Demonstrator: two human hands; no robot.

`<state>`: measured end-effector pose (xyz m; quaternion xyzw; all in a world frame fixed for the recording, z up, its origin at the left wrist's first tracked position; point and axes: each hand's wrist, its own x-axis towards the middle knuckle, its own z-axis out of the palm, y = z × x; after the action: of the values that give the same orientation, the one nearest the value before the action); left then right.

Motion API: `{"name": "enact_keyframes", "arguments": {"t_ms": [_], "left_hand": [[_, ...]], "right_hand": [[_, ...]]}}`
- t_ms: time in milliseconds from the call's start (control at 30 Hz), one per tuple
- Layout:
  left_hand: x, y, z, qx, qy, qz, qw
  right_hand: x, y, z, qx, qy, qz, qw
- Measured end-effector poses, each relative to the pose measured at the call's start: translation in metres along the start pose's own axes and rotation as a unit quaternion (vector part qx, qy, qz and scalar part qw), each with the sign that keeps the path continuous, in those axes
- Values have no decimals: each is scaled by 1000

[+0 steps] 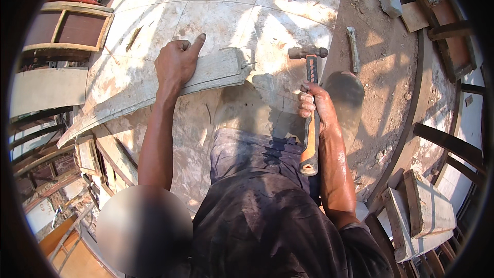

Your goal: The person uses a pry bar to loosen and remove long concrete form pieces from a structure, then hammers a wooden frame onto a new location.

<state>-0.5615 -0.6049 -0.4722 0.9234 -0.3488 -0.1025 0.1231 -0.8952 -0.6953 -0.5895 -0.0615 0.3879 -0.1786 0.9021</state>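
Note:
A long, grey, weathered wooden plank [218, 70] runs from the lower left toward the middle, its wide end in front of me. What looks like a nail [249, 65] sticks out of that end. My left hand [177, 64] is closed on the plank near this end, thumb stretched out; part of its grip is hidden. In my right hand [316, 104] is a ball-peen hammer [310, 146] with an orange and black handle. The fingers wrap around the handle partway along, and the metal head points away from me, to the right of the plank and apart from it.
Wood-framed panels [77, 29] are stacked at the left. Dusty, stained floor [216, 15] lies ahead, with loose dirt [383, 72] to the right. There, a narrow strip [353, 49] and a pale block [390, 1] lie. Thick boards [429, 208] rest at the lower right.

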Motion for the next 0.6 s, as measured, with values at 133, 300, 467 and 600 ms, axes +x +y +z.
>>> {"name": "enact_keyframes", "arguments": {"t_ms": [133, 300, 467, 600], "left_hand": [[-48, -17, 3, -11, 29, 2, 1000], [-101, -27, 29, -23, 15, 22, 999], [-150, -70, 91, -89, 59, 115, 988], [-168, -88, 110, -61, 30, 131, 989]], "right_hand": [[16, 33, 36, -198, 106, 11, 974], [57, 27, 26, -277, 134, 44, 950], [86, 24, 17, -320, 160, 97, 929], [106, 8, -6, -268, 120, 160, 942]]}}
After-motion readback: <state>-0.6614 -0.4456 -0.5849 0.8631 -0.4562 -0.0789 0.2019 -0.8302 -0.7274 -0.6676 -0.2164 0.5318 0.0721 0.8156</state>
